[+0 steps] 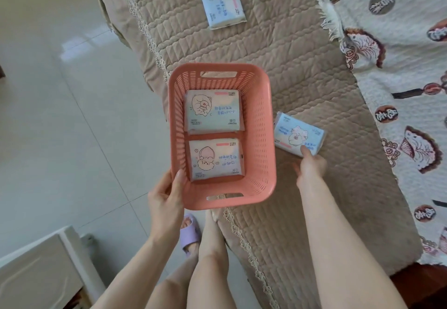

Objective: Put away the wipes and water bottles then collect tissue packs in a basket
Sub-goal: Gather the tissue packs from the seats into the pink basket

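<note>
A pink slotted basket (262, 124) hangs over the front edge of a quilted beige cushion. Inside lie two tissue packs, one at the far end (212, 111) and one at the near end (216, 158). My left hand (167, 199) grips the basket's near left corner, thumb inside the rim. A third tissue pack (297, 134) is just right of the basket, slightly lifted, and my right hand (310, 167) pinches its near edge. A fourth tissue pack (221, 0) lies flat at the far end of the cushion.
The beige cushion (302, 54) runs from near to far. A patterned white blanket (399, 78) covers the right side. Grey tiled floor (60, 115) lies to the left, with a white cabinet (36, 267) at bottom left. My legs and a purple slipper (191, 232) are below the basket.
</note>
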Demonstrator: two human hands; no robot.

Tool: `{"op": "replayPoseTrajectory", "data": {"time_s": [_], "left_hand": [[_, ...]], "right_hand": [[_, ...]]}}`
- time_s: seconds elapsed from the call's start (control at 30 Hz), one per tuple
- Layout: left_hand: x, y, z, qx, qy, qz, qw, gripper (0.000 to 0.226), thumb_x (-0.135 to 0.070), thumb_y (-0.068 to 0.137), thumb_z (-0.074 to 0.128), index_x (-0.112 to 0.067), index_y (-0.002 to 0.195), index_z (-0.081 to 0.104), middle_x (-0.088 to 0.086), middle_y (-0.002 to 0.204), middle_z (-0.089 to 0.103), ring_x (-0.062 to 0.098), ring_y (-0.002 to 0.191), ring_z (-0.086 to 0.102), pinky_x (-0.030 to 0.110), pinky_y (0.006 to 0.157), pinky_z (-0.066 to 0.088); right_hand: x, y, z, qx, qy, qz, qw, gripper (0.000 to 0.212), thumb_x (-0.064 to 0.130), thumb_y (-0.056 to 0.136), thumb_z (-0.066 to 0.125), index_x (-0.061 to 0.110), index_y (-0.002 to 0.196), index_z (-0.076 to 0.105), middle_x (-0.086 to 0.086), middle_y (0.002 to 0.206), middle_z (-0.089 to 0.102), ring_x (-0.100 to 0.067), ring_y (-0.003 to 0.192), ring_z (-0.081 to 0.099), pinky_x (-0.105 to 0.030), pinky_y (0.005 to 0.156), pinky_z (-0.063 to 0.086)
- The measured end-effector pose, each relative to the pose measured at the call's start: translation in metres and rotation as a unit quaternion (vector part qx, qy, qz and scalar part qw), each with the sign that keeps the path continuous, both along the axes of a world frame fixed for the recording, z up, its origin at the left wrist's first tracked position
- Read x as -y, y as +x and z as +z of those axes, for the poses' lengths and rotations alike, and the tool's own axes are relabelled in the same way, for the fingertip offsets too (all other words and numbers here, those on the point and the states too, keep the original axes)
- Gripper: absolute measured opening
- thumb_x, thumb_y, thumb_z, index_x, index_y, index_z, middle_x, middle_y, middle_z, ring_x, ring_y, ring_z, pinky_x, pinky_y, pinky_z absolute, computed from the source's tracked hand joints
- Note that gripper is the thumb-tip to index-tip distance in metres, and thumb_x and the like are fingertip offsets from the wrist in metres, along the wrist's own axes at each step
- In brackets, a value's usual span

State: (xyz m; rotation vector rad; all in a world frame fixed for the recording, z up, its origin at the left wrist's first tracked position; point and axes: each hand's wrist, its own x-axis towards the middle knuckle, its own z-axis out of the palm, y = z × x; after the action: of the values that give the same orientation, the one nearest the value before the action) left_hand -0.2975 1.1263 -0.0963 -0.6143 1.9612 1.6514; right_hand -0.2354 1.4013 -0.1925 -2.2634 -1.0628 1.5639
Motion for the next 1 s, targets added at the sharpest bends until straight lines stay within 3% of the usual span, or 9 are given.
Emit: {"op": "replayPoseTrajectory", "data": {"time_s": [0.1,0.27,0.33,0.4,0.5,0.6,0.7,0.87,1.0], "left_hand": [[-0.013,-0.01,0.0,0.0,0.0,0.003,1.0,0.018,-0.023,0.095,0.057,-0.029,0.09,0.074,0.006,0.09,0.07,0.018,0.084,0.059,0.039,0.08,0.047],[-0.021,-0.022,-0.003,0.002,-0.006,-0.002,1.0,0.015,-0.026,0.094,0.059,-0.023,0.099,0.073,0.005,0.092,0.07,0.017,0.086,0.058,0.034,0.077,0.049],[-0.023,-0.025,-0.005,0.013,-0.014,-0.009,1.0,0.021,-0.041,0.086,0.06,-0.029,0.098,0.072,0.006,0.089,0.066,0.018,0.084,0.054,0.03,0.067,0.049],[-0.024,-0.025,-0.003,0.016,-0.004,-0.007,1.0,0.02,-0.042,0.086,0.06,-0.032,0.097,0.073,0.007,0.089,0.064,0.02,0.083,0.053,0.034,0.07,0.047],[-0.022,-0.025,0.005,0.011,-0.002,0.0,1.0,0.019,-0.024,0.096,0.057,-0.031,0.093,0.074,0.009,0.089,0.067,0.021,0.081,0.056,0.035,0.071,0.048],[-0.019,-0.031,0.018,-0.003,0.004,0.012,1.0,0.022,-0.019,0.097,0.053,-0.025,0.094,0.073,0.004,0.087,0.071,0.019,0.081,0.061,0.032,0.073,0.05],[-0.017,-0.041,0.035,0.008,0.03,0.055,0.998,0.021,-0.012,0.098,0.048,-0.016,0.098,0.068,-0.006,0.077,0.073,0.007,0.069,0.065,0.015,0.057,0.052],[0.0,-0.065,0.033,-0.006,0.015,0.069,0.997,0.024,-0.012,0.097,0.051,-0.024,0.096,0.072,-0.005,0.088,0.073,0.011,0.084,0.063,0.016,0.073,0.053],[0.009,-0.095,0.034,0.009,0.03,0.075,0.997,0.023,-0.013,0.098,0.05,-0.021,0.103,0.071,0.002,0.1,0.074,0.016,0.093,0.065,0.028,0.085,0.053]], "right_hand": [[-0.008,-0.005,-0.016,0.087,0.03,0.035,0.995,0.046,0.02,0.082,0.073,0.008,0.122,0.053,-0.011,0.119,0.06,-0.027,0.098,0.062,-0.047,0.094,0.053],[-0.016,-0.006,-0.035,0.148,0.074,0.051,0.985,0.046,0.016,0.077,0.077,0.011,0.116,0.055,-0.011,0.125,0.053,-0.029,0.098,0.063,-0.04,0.094,0.052],[-0.022,-0.008,-0.038,0.166,0.097,0.069,0.979,0.033,0.014,0.076,0.077,0.009,0.106,0.062,-0.01,0.115,0.057,-0.027,0.089,0.063,-0.038,0.089,0.053],[-0.024,-0.006,-0.037,0.162,0.11,0.087,0.977,0.016,0.013,0.077,0.075,0.012,0.091,0.067,-0.013,0.098,0.066,-0.026,0.08,0.063,-0.039,0.083,0.055],[-0.025,-0.01,-0.027,0.113,0.106,0.089,0.984,0.011,0.007,0.079,0.073,0.014,0.079,0.064,-0.013,0.081,0.066,-0.024,0.07,0.059,-0.034,0.07,0.055],[-0.022,-0.023,-0.001,0.037,0.13,0.077,0.988,0.015,0.001,0.083,0.069,0.012,0.076,0.061,-0.012,0.082,0.064,-0.02,0.068,0.06,-0.018,0.057,0.052],[-0.014,-0.045,0.038,-0.051,0.143,0.051,0.987,0.023,-0.001,0.086,0.066,0.015,0.072,0.058,-0.009,0.082,0.063,-0.016,0.074,0.063,-0.02,0.065,0.054],[0.008,-0.087,0.11,-0.172,0.147,0.06,0.972,0.021,0.0,0.087,0.066,0.014,0.073,0.058,0.0,0.075,0.063,-0.002,0.063,0.062,-0.017,0.068,0.054],[0.055,-0.12,0.136,-0.202,0.118,0.189,0.954,0.021,-0.001,0.086,0.066,0.015,0.075,0.06,0.006,0.068,0.067,0.002,0.059,0.062,-0.014,0.061,0.05]]}}
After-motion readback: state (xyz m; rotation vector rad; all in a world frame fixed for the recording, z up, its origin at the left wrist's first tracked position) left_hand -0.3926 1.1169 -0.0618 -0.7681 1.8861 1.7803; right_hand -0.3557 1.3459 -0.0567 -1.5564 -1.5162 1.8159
